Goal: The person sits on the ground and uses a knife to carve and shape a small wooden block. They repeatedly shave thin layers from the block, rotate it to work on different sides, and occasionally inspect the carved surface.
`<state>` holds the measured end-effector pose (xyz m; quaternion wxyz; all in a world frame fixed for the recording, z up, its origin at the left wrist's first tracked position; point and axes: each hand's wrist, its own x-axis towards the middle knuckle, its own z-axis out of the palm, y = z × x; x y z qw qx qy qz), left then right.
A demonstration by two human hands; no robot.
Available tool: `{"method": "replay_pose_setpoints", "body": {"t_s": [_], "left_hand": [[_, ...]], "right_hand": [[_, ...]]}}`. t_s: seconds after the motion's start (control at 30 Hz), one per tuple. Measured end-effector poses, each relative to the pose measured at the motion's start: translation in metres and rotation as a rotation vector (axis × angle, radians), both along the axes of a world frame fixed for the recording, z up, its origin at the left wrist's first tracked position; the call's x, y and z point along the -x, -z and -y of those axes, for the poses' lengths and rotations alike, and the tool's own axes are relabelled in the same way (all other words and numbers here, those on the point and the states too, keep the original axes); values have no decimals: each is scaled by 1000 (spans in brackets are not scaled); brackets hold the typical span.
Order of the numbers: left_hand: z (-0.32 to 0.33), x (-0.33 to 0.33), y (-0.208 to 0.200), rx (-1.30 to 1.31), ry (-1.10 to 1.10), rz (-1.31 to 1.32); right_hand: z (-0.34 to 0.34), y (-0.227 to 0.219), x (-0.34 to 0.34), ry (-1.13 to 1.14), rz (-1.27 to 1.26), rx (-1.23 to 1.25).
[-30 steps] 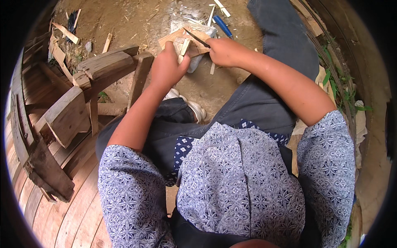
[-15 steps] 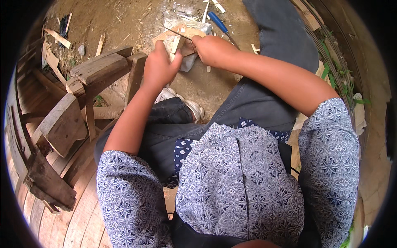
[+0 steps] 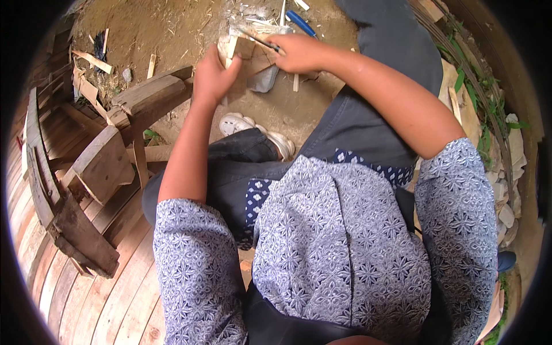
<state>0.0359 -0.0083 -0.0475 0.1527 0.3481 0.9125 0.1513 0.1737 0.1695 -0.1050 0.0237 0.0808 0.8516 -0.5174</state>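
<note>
My left hand (image 3: 211,75) grips a small flat piece of light wood (image 3: 248,57) and holds it up over the dirt ground. My right hand (image 3: 299,52) is closed around a thin dark tool (image 3: 261,41) whose tip lies across the top of that wood piece. Both hands are close together at the top middle of the head view, arms stretched forward past my knees. The part of the tool inside my fist is hidden.
A rough wooden bench or stool frame (image 3: 144,100) stands to the left, with curved weathered beams (image 3: 52,201) on plank flooring. A white shoe (image 3: 253,129) shows below the hands. A blue-handled tool (image 3: 302,22) and wood scraps (image 3: 92,60) lie on the dirt. Plants and stones line the right.
Both hands with the wood piece and the thin tool have shifted slightly up and away; the tool's tip has slid leftwards across the wood.
</note>
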Motion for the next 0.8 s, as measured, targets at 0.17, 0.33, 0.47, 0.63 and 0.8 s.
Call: {"method": "replay_pose_setpoints", "body": {"t_s": [0.17,0.33,0.47,0.63,0.8], "left_hand": [[1,3,9,60,-58,-62],[-3,5,18,54,-55,-174],[0,1,25,61,-55,-183],[-2,-4,22,48,-22,-175],[-6,-3,17,79,-39,-146]], "right_hand": [[3,-54,-3,123,214,203],[37,-1,9,297,-121,-100],[44,-8,12,266,-80,-120],[39,9,13,204,-24,-166],[28,22,-5,69,237,-196]]}}
